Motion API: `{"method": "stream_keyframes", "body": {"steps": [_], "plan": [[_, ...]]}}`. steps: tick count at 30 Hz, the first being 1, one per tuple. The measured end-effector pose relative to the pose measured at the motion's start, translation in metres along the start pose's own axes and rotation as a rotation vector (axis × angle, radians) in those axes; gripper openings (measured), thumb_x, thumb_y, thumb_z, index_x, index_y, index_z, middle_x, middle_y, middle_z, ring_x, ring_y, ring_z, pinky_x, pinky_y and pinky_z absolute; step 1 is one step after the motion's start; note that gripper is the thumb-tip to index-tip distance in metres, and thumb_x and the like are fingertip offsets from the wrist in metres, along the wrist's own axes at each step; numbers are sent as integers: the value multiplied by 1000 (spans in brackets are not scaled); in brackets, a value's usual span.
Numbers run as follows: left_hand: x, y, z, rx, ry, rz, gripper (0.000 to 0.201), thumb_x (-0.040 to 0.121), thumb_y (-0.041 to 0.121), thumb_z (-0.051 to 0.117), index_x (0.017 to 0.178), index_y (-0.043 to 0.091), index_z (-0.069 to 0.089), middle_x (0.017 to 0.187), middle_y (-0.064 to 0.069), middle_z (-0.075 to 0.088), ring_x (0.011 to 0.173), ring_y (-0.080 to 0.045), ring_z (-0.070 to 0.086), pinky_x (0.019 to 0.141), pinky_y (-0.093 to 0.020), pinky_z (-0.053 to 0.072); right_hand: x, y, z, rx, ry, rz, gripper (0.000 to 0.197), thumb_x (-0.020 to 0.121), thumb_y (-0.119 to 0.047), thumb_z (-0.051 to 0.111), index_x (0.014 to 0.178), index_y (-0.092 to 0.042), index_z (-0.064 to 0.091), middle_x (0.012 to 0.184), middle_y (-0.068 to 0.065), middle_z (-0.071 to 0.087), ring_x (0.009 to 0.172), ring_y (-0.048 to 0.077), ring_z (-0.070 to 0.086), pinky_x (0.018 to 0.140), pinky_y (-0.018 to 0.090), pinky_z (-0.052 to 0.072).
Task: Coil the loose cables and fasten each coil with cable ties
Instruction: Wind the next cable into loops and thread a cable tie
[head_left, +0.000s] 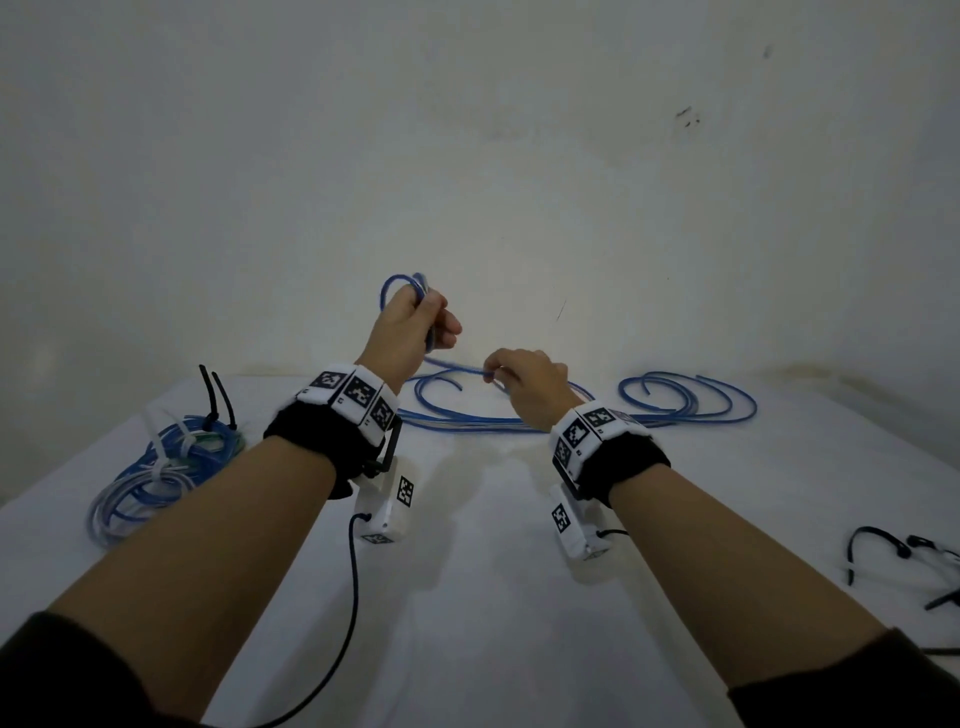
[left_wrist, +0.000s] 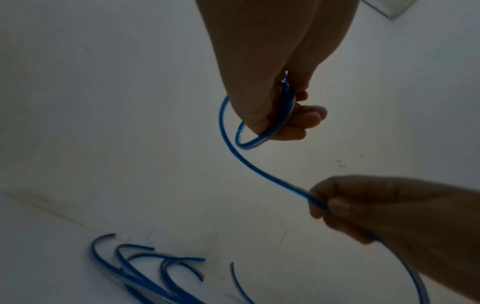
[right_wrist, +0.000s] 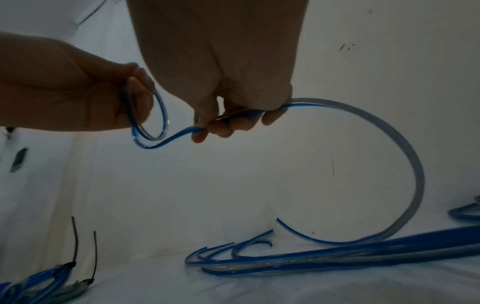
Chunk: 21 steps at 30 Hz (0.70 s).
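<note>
Above the tabletop (head_left: 467, 597), left hand (head_left: 410, 327) fingers (left_wrist: 309, 117) grip a small blue cable (left_wrist: 249, 164) loop; right hand (head_left: 524, 384) pinches the feed. Stiff cable could spring open if either grip loosens.

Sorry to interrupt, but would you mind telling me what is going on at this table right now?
A person is coiling a blue cable by hand. The left hand holds a small loop of it raised above the white table, while the right hand pinches the same cable a little further along. More loose blue cables lie at the back. A finished bundle with cable ties sits on the left, and spare black ties lie on the right.
</note>
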<state>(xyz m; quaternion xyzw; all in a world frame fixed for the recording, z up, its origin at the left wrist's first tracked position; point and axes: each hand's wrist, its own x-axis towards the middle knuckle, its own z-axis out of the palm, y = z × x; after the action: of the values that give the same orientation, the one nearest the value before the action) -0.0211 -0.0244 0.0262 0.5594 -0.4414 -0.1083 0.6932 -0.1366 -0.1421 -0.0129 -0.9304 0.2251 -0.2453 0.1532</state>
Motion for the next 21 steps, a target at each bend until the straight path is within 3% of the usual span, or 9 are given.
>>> {"method": "stream_keyframes", "body": {"steps": [2,4,6,8,10,12,15,17,21], "plan": [[0,-7,1,109,-8,25,23,100,15,35,80,15,47,73,-6,62,60,-13,60,66,-26,53,-2,-8,-1,56,-64,-78,26,97,-11,36,102,-16,62,106,0,64,107,23,52,87,36,24],[-2,-12,0,216,-18,20,24,100,15,35,79,14,47,73,-7,63,65,-19,61,70,-30,54,-6,-16,-3,131,-65,-134,21,95,-12,41,98,-12,61,95,-3,63,95,19,53,92,36,25],[-4,-16,-1,330,-44,-22,24,99,14,34,78,14,47,71,-6,64,67,-22,61,71,-31,54,-8,-17,-4,194,-18,-202,8,90,-14,51,94,-11,57,72,-7,54,72,15,49,82,31,32],[-8,-18,-3,434,-98,-73,24,99,14,33,79,12,46,67,-6,63,64,-23,60,64,-27,51,-8,-16,-6,234,11,-290,13,84,-10,57,95,-11,49,66,-8,46,61,12,43,68,25,34],[-10,-17,-3,527,-150,-114,25,99,16,32,80,10,47,63,-5,60,54,-20,55,53,-22,45,-6,-14,-8,215,40,-377,14,83,-6,60,91,-9,49,69,-6,44,62,7,41,63,22,33],[-12,-15,-3,593,-193,-151,32,100,19,32,75,10,49,61,-4,56,51,-16,48,51,-23,39,-3,-13,-9,172,74,-417,10,83,-7,63,87,-8,54,76,-3,45,66,4,41,65,21,32],[-14,-18,-2,520,-261,-262,37,100,23,33,71,8,50,65,-7,50,52,-15,40,48,-22,33,0,-9,-6,39,168,-406,9,83,-20,65,87,-12,64,88,3,54,83,17,50,76,32,32],[-15,-19,-2,475,-285,-303,43,100,30,33,69,9,54,65,-7,49,50,-15,37,46,-22,29,0,-8,-3,-57,260,-397,15,82,-30,61,84,-18,70,91,3,62,89,25,52,77,35,29],[-18,-11,-3,539,-331,-281,53,101,33,29,65,9,58,51,0,38,42,-12,32,45,-22,26,-1,-9,-3,43,258,-377,18,87,-27,54,86,-18,70,88,1,64,91,24,52,82,41,32]]}}
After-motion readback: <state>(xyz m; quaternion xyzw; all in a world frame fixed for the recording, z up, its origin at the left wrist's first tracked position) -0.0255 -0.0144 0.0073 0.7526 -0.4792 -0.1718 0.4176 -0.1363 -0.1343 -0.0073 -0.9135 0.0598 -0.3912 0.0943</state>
